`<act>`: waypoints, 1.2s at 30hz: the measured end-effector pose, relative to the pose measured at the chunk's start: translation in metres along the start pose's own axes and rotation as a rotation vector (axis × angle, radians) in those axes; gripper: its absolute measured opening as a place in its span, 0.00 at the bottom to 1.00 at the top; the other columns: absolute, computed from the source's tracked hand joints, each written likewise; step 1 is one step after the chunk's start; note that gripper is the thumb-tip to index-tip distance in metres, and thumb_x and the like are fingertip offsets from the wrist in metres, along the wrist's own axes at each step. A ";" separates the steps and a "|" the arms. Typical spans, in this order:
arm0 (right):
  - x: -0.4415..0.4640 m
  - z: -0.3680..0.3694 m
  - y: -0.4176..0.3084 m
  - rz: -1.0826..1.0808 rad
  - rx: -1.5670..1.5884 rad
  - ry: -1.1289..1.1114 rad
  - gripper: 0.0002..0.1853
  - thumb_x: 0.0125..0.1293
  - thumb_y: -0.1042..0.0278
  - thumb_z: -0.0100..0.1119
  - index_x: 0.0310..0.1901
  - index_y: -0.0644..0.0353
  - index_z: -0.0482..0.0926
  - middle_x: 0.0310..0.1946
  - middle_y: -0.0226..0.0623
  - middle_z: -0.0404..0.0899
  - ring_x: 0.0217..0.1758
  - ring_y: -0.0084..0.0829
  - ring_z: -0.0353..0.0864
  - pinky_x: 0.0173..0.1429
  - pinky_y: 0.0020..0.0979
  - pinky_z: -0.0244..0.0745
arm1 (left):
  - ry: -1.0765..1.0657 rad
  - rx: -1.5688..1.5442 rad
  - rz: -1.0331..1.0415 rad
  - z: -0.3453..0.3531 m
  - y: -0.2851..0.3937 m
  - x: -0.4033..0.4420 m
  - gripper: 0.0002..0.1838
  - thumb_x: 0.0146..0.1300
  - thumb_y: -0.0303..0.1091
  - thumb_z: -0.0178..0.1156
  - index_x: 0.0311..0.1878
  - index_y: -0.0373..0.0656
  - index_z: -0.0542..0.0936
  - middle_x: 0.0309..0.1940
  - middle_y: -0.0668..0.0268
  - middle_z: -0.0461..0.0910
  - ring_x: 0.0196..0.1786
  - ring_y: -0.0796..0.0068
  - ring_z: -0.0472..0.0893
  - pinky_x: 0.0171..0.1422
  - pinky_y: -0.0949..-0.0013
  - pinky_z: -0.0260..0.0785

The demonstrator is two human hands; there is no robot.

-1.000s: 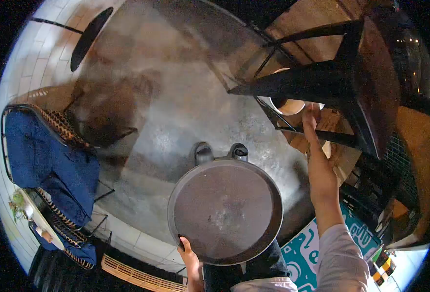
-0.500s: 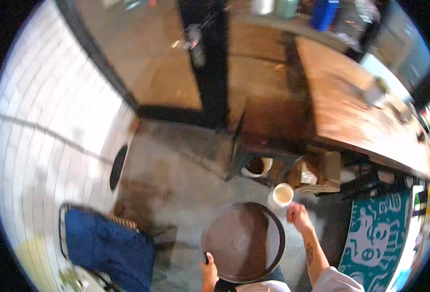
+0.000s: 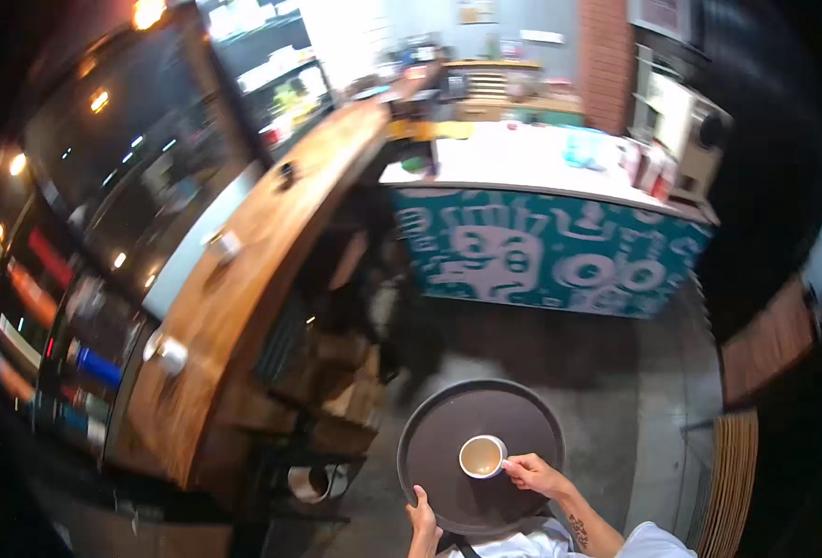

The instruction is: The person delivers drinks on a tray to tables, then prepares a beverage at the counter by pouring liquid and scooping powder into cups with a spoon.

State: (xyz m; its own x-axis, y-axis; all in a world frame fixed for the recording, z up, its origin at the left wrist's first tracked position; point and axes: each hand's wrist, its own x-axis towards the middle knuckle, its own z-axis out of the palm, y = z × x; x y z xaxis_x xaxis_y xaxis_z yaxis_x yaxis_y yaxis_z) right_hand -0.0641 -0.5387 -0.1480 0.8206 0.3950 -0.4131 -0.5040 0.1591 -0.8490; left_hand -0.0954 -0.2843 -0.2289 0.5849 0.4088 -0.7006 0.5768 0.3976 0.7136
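My left hand (image 3: 423, 523) grips the near left rim of a round brown serving tray (image 3: 439, 493), thumb on top and fingers hidden beneath. A white cup (image 3: 482, 457) with a pale brown drink in it is over the middle of the tray. My right hand (image 3: 534, 474) is closed on the cup's handle from the right. From above I cannot tell whether the cup's base touches the tray.
A long wooden bar counter (image 3: 243, 298) runs along the left, with small containers on it. Ahead stands a white-topped counter (image 3: 513, 163) with a teal painted front (image 3: 541, 256). Cardboard boxes (image 3: 350, 400) and a white bucket (image 3: 310, 484) sit under the bar.
The view has swung right, from the wall and blue chair to the painted counter. My right hand has brought the cup from beside the tray to over its middle. My left hand keeps its grip.
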 end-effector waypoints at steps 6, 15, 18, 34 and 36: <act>-0.119 -0.122 -0.025 -0.218 -0.044 0.480 0.19 0.77 0.59 0.51 0.28 0.60 0.72 0.19 0.20 0.64 0.23 0.15 0.61 0.27 0.24 0.59 | -0.503 0.093 0.002 0.176 -0.004 -0.089 0.36 0.71 0.54 0.55 0.67 0.32 0.63 0.61 0.47 0.72 0.59 0.51 0.77 0.60 0.49 0.75; -0.244 -0.249 -0.083 -0.496 -0.151 1.098 0.10 0.73 0.65 0.57 0.48 0.61 0.73 0.26 0.29 0.74 0.29 0.18 0.74 0.35 0.23 0.69 | -0.867 0.395 -0.071 0.402 -0.025 -0.150 0.37 0.71 0.56 0.54 0.67 0.32 0.64 0.61 0.50 0.73 0.59 0.54 0.77 0.61 0.49 0.74; -0.287 -0.314 -0.079 -0.555 -0.222 1.492 0.11 0.71 0.68 0.58 0.51 0.59 0.74 0.36 0.31 0.75 0.34 0.21 0.76 0.39 0.25 0.71 | -0.970 0.444 -0.130 0.480 -0.048 -0.147 0.36 0.71 0.55 0.54 0.67 0.32 0.64 0.61 0.50 0.73 0.59 0.55 0.77 0.61 0.50 0.74; -0.341 -0.728 -0.077 -0.559 0.707 1.705 0.35 0.74 0.46 0.52 0.72 0.64 0.60 0.75 0.38 0.56 0.77 0.33 0.54 0.77 0.34 0.53 | -1.090 0.633 -0.112 0.912 -0.104 -0.265 0.27 0.74 0.50 0.53 0.61 0.34 0.70 0.51 0.56 0.78 0.51 0.61 0.80 0.54 0.54 0.76; -0.346 -0.773 -0.091 -0.479 0.616 1.796 0.34 0.73 0.47 0.55 0.70 0.64 0.63 0.72 0.38 0.59 0.75 0.32 0.57 0.76 0.33 0.55 | -1.120 0.607 -0.089 0.956 -0.116 -0.279 0.27 0.74 0.50 0.53 0.60 0.34 0.71 0.51 0.56 0.79 0.50 0.61 0.80 0.54 0.54 0.76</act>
State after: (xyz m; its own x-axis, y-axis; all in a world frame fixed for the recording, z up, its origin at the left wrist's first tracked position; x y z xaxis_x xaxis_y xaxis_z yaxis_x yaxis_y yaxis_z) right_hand -0.0933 -1.3896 -0.1824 -0.0266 -0.9325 -0.3601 0.1229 0.3545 -0.9270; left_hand 0.2201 -1.2301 -0.1196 0.5192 -0.6309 -0.5765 0.6320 -0.1707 0.7560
